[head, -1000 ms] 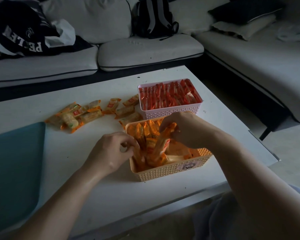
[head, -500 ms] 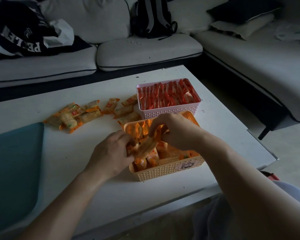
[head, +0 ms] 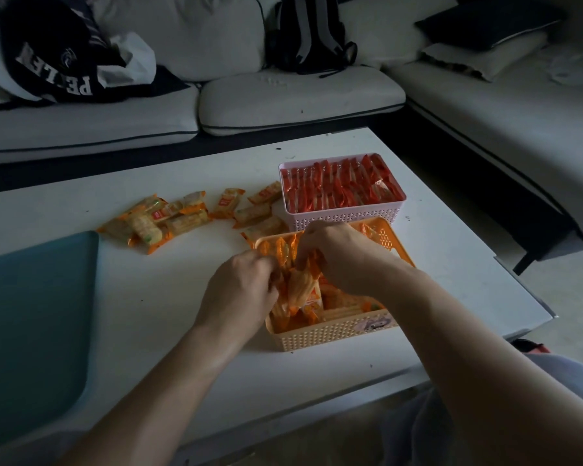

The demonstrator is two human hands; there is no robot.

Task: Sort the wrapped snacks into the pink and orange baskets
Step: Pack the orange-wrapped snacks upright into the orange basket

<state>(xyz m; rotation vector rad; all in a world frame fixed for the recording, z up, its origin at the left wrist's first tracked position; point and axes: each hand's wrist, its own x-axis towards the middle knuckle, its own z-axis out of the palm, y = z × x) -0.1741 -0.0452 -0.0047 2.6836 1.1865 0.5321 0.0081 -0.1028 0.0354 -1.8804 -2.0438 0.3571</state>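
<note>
**White coffee table (head: 148, 314), both hands in orange basket (head: 334, 334)**

Orange basket sits near the front table edge, part-filled with orange-wrapped snacks (head: 312, 299). Left hand (head: 239, 290) has its fingers curled round a packet at the basket's left side. Right hand (head: 344, 257) has its fingers curled down, pinching packets just beside it. Sticker (head: 374, 322) on basket front, unreadable. Pink basket (head: 344, 216) sits just behind, packed with red-wrapped snacks (head: 340, 186) standing on edge. Loose snack pile (head: 155, 220) lies left of the baskets; labels too small to read. Teal mat (head: 31, 331) at far left. Grey sofa (head: 283, 95) behind holds a black backpack (head: 303, 31) and a dark garment (head: 58, 68) with upside-down white letters; "PE" and "LE" are legible.
</note>
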